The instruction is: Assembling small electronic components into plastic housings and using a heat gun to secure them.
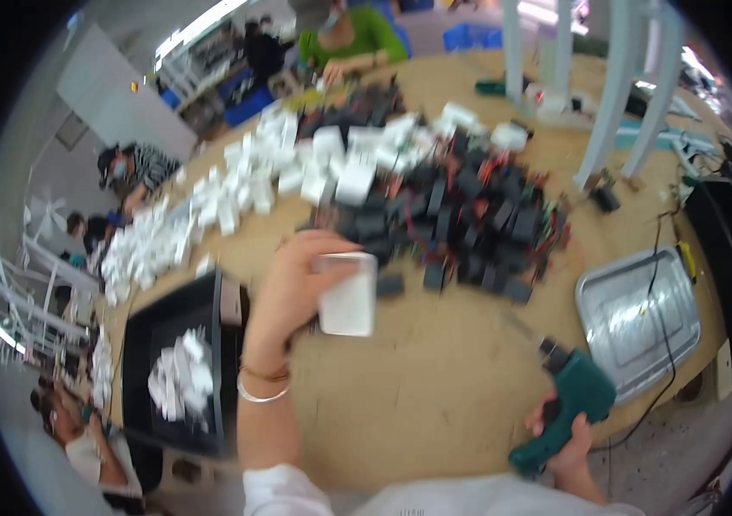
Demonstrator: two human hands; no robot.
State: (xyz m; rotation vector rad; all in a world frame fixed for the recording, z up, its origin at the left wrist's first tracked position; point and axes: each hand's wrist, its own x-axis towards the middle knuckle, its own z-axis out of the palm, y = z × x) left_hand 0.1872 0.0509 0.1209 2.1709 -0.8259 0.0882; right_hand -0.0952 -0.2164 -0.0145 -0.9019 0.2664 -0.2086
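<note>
In my left hand point(293, 279), closed with the thumb across the top, is a white plastic box point(347, 301), held over the middle of the wooden table. My right hand point(565, 443) wraps round the handle of a green electric drill point(574, 397), whose bit points up and to the left over the table. Beyond my left hand lies a heap of black plastic boxes point(469, 215) with red and dark wires. White boxes point(331, 163) like the held one are piled behind and to the left of that heap.
At left stands a black bin point(218, 378) with small white pieces point(183, 374) inside. A metal tray point(639, 318) lies at right, with a black cable point(663, 322) across it. Pale posts point(619, 95) rise at the far right. A person in green point(353, 39) sits across the table; others are at left.
</note>
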